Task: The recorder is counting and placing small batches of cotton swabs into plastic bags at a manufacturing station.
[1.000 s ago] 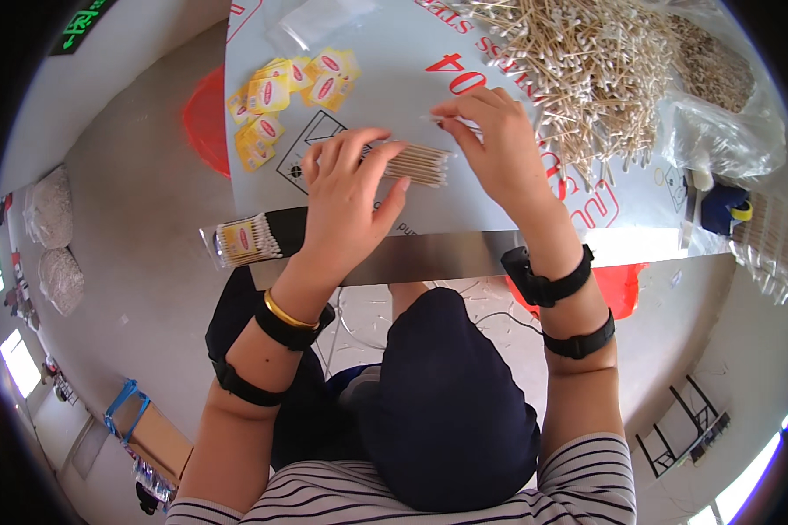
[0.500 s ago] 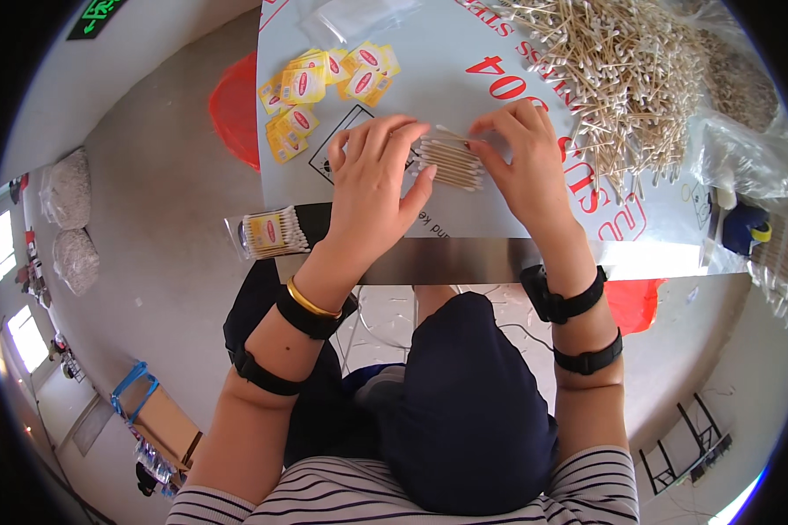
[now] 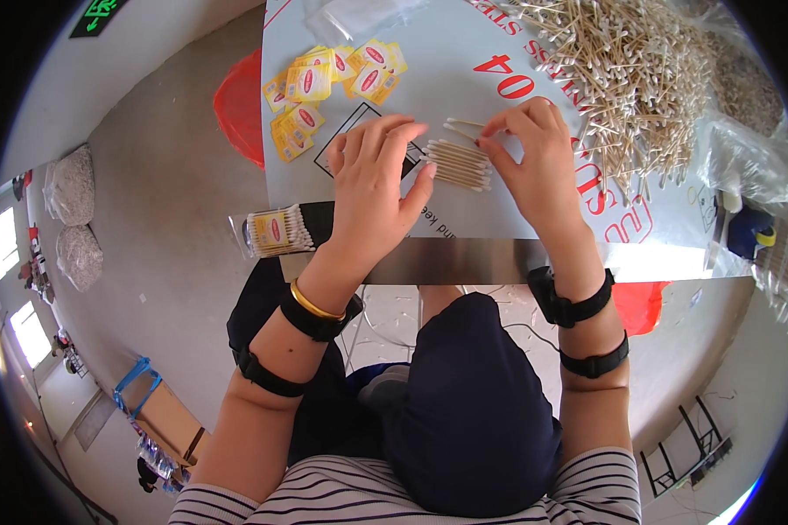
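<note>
A flat row of cotton swabs [image 3: 460, 166] lies side by side on the table between my hands. My left hand [image 3: 372, 179] is at the row's left end, fingers spread, thumb tip close to the white heads; it holds nothing. At the far right corner of the row, my right hand [image 3: 534, 162] pinches thumb and forefinger on the end of a loose cotton swab [image 3: 466, 122]. A second swab lies slantwise just below that one; whether the fingers touch it too, I cannot tell.
A big heap of loose swabs [image 3: 630, 79] covers the far right, beside crumpled clear plastic [image 3: 749, 157]. Yellow printed cards [image 3: 311, 83] lie at the far left, near clear bags [image 3: 359, 17]. A packed bag of swabs [image 3: 276, 230] rests at the table's near left edge.
My right hand has shifted slightly right, drawing the pinched swab with it. Two loose swabs now show apart above the row. My left hand has hardly moved.
</note>
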{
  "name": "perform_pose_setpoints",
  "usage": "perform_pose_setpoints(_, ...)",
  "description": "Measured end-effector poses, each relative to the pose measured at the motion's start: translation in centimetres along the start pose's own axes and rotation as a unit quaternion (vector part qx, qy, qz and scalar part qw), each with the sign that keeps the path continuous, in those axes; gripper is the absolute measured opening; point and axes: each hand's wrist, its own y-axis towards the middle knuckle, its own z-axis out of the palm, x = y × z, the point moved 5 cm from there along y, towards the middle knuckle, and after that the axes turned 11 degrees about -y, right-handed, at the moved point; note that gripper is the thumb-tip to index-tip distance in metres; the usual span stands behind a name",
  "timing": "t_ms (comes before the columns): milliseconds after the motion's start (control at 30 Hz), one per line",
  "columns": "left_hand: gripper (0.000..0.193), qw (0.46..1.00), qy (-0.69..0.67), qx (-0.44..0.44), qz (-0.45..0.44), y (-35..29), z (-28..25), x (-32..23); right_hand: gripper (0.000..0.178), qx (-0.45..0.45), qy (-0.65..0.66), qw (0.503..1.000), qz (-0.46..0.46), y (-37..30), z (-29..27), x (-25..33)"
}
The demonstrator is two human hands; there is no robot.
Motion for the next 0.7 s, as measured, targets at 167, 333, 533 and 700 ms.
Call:
perform_pose_setpoints(167,0.04,1.0,-0.02,-0.011,0.005,0.4,0.4,-0.4,0.013,0.013,-0.024,1.0,0.005,-0.2,0.5,0.0)
perform_pose_setpoints(333,0.029,0.99,-0.119,-0.039,-0.067,1.2,-0.3,0.1,0.011,0.004,0.018,1.0,-0.012,-0.5,-1.6,2.3)
perform_pose_setpoints(533,0.012,0.941,-0.307,0.049,-0.136,1.2,-0.9,-0.6,0.011,0.058,0.117,0.991,0.03,-2.3,-3.8,3.7)
perform_pose_setpoints(700,0.011,0.947,-0.286,0.074,-0.126,0.4,-1.2,-1.2,0.012,0.091,0.16,0.981,0.065,-3.7,-3.6,4.0)
